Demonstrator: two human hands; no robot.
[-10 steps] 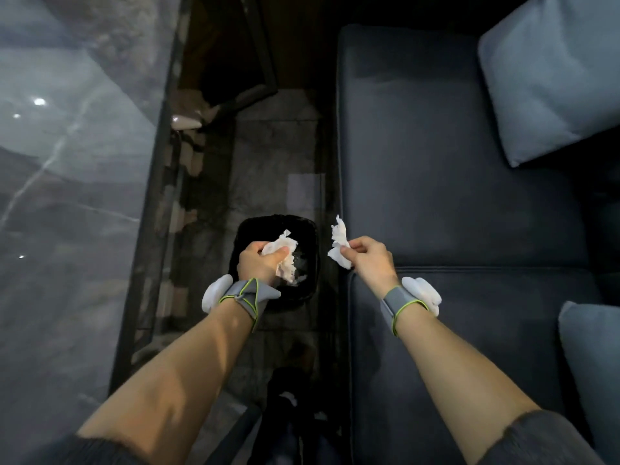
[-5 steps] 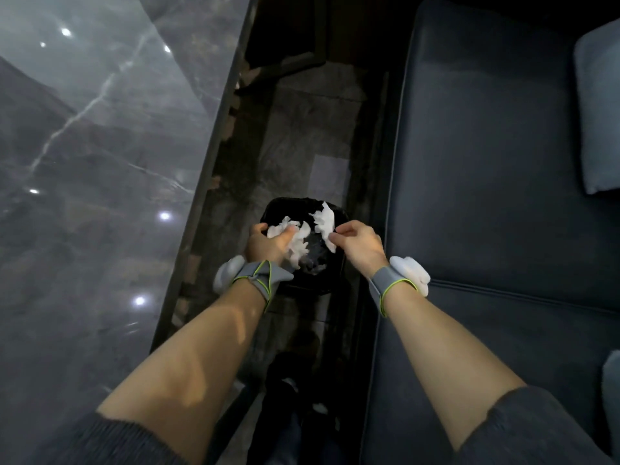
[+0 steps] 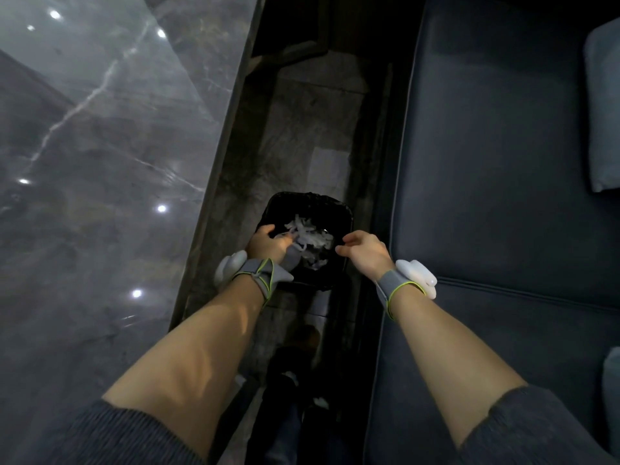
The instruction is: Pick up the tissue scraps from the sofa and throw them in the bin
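Note:
A black bin stands on the floor between a marble table and the dark sofa. White tissue scraps appear blurred inside the bin's mouth. My left hand hovers over the bin's left rim with fingers spread and nothing in it. My right hand hangs at the bin's right rim, fingers loosely apart and holding nothing. Both wrists wear grey straps with white trackers. No scraps show on the visible sofa seat.
A glossy grey marble table fills the left side, its edge close to my left arm. Light blue cushions lie at the sofa's right edge. A narrow strip of tiled floor runs between table and sofa.
Both hands moved over the bin and let go of their tissue scraps, which now fall into it. The view shifted left, toward the bin.

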